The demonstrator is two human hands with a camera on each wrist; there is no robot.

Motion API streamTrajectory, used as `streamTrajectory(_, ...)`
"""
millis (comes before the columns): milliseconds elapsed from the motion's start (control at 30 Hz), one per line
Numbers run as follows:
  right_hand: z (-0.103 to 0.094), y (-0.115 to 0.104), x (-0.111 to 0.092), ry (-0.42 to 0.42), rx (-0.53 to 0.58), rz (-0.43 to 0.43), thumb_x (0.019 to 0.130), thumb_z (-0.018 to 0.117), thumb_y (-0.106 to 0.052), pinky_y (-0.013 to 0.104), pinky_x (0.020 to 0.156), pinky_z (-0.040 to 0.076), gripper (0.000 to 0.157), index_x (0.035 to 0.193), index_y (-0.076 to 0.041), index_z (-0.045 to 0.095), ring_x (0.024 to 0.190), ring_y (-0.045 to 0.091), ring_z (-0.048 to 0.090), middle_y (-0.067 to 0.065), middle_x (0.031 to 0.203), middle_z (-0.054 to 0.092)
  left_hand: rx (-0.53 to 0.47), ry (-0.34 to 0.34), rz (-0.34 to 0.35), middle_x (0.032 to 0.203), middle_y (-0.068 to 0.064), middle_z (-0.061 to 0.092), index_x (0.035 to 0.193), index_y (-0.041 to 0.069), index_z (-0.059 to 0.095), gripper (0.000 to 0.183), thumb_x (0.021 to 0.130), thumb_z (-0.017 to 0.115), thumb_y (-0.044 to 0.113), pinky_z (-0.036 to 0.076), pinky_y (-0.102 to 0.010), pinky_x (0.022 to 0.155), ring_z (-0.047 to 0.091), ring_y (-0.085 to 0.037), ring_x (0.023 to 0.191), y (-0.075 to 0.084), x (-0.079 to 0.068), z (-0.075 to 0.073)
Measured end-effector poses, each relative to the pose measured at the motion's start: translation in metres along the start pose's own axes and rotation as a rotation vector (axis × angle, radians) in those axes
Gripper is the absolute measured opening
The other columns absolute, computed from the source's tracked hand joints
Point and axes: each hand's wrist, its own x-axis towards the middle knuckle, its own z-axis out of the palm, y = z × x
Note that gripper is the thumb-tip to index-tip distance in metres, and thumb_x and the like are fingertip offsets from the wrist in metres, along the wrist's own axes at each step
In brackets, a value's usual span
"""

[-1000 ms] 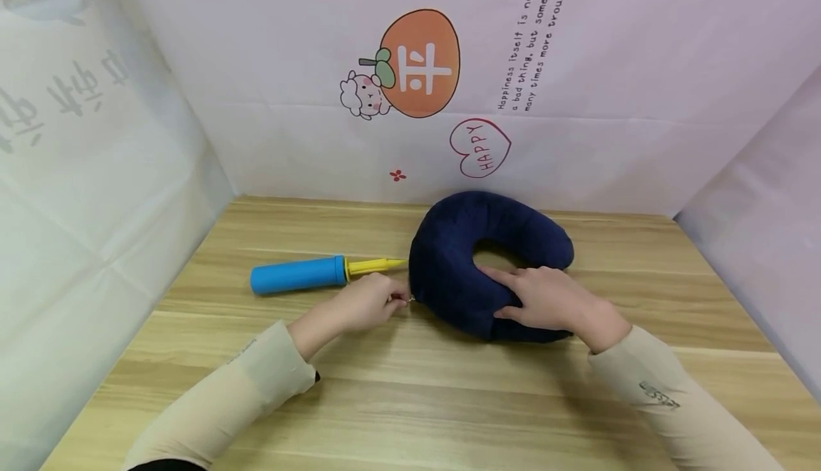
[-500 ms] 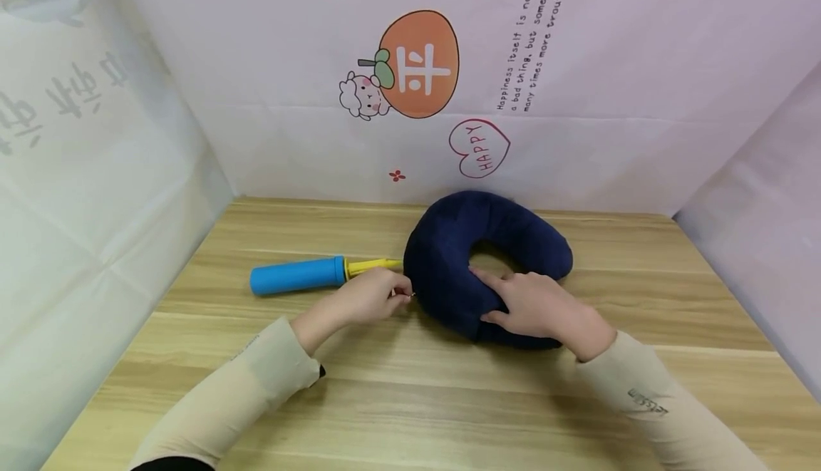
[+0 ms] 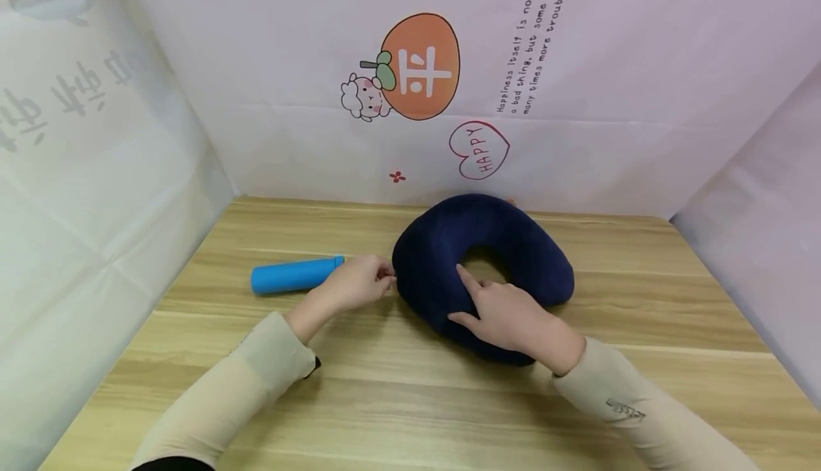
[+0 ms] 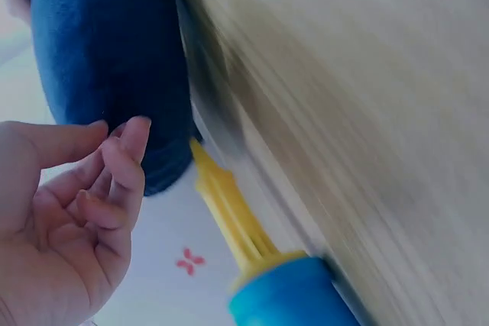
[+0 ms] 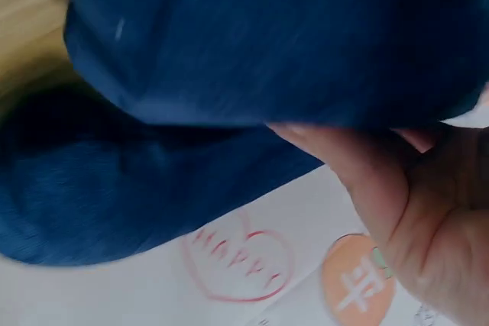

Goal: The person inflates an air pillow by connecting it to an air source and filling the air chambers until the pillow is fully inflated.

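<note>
A dark navy U-shaped neck pillow (image 3: 426, 264) lies on the table against the back wall, its opening facing right. My left hand (image 3: 359, 281) is at its left outer edge, thumb and index finger pinched together at the seam, where a small zipper pull is mostly hidden by the fingertips. My right hand (image 3: 507, 314) grips the pillow's near arm. Its index finger stretches to the inner edge and the thumb is spread over the top; the other fingers are hidden in the head view. In the right wrist view, fingers (image 5: 328, 150) lie against the pillow's edge.
A blue hand pump (image 3: 295, 276) lies left of the pillow. Its yellow nozzle (image 4: 233, 215) points at the pillow, behind my left hand. The wood-grain table (image 3: 410, 414) is bounded by a printed white back wall (image 3: 288, 150) and white side sheets.
The pillow has turned and shifted left, its near arm swinging left and toward me with my right hand. My left hand has moved slightly left and away, now covering the pump's nozzle.
</note>
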Motion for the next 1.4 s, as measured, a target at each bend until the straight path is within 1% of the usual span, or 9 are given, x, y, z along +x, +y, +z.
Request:
streamTrajectory(100,-0.002,-0.008,0.003,-0.037,0.047,0.007,0.103,0.059,-0.050,0.051,0.096,0.052,0.079,0.157,0.002,0.034,0.114,0.041,0.065,0.030,0.138,0.057,-0.059,0.041,-0.075,0.092,-0.003,0.070,0.105,0.005,0.076,0.017,0.103,0.061,0.011,0.048,-0.031,0.065,0.058,-0.014,0.071,-0.009,0.002,-0.004)
streamTrajectory(267,-0.012,0.002,0.005,-0.073,0.121,-0.021,0.102,0.059,-0.050,0.052,0.104,0.046,0.074,0.156,-0.002,0.040,0.125,0.038,0.059,0.025,0.146,0.052,-0.120,0.107,-0.108,0.100,-0.008,0.073,0.108,0.003,0.077,0.019,0.103,0.061,0.012,0.052,-0.034,0.071,0.063,-0.016,0.079,-0.019,0.003,-0.006)
streamTrajectory(400,-0.022,0.027,0.004,0.021,0.198,-0.087,0.102,0.064,-0.041,0.055,0.110,0.039,0.064,0.152,-0.005,0.048,0.137,0.037,0.049,0.020,0.148,0.052,-0.147,0.161,-0.114,0.108,-0.007,0.073,0.120,0.005,0.073,0.023,0.104,0.062,0.019,0.054,-0.036,0.073,0.066,-0.019,0.086,-0.016,0.002,-0.007)
streamTrajectory(600,-0.032,0.080,0.010,0.164,0.278,-0.129,0.100,0.070,-0.027,0.065,0.114,0.026,0.062,0.153,-0.005,0.047,0.148,0.048,0.026,0.025,0.160,0.035,-0.181,0.221,0.010,0.149,-0.016,0.049,0.150,0.012,0.051,0.056,0.101,0.069,0.030,0.048,-0.052,0.101,0.054,-0.035,0.130,0.009,0.001,-0.006)
streamTrajectory(767,-0.029,0.118,0.022,0.130,0.281,-0.059,0.101,0.068,-0.025,0.069,0.112,0.025,0.068,0.159,-0.007,0.037,0.148,0.052,0.020,0.027,0.165,0.019,-0.067,0.124,0.124,0.166,-0.019,0.019,0.160,0.017,0.035,0.078,0.096,0.072,0.043,0.030,-0.061,0.114,0.023,-0.043,0.150,0.037,0.003,0.010)
streamTrajectory(933,-0.016,0.137,0.023,0.094,0.222,-0.044,0.102,0.064,-0.016,0.068,0.110,0.029,0.063,0.157,-0.005,0.038,0.144,0.056,0.026,0.032,0.163,0.017,0.118,-0.030,0.096,0.171,-0.012,0.002,0.164,0.022,0.025,0.092,0.093,0.069,0.059,0.034,-0.071,0.106,0.000,-0.042,0.154,0.056,0.010,0.028)
streamTrajectory(1033,-0.010,0.139,0.018,0.090,0.207,-0.033,0.102,0.063,-0.017,0.068,0.108,0.032,0.061,0.157,-0.003,0.039,0.141,0.058,0.029,0.034,0.162,0.017,0.161,-0.095,0.076,0.171,-0.009,-0.001,0.164,0.019,0.024,0.094,0.092,0.069,0.060,0.033,-0.070,0.107,-0.006,-0.041,0.154,0.054,0.015,0.029)
streamTrajectory(1300,-0.009,0.131,0.011,0.098,0.167,0.057,0.101,0.064,-0.017,0.065,0.101,0.042,0.064,0.157,-0.002,0.037,0.132,0.060,0.040,0.037,0.161,0.016,0.131,-0.145,0.139,0.171,-0.007,-0.001,0.162,0.015,0.030,0.090,0.093,0.069,0.058,0.018,-0.055,0.121,-0.009,-0.036,0.154,0.035,0.029,0.018)
streamTrajectory(1400,-0.008,0.122,0.008,0.104,0.143,0.089,0.101,0.064,-0.018,0.056,0.087,0.050,0.063,0.156,-0.001,0.038,0.111,0.053,0.060,0.039,0.160,0.016,0.139,-0.135,0.130,0.171,-0.007,0.001,0.160,0.016,0.035,0.085,0.094,0.066,0.060,0.016,-0.052,0.122,-0.007,-0.034,0.155,0.030,0.032,0.017)
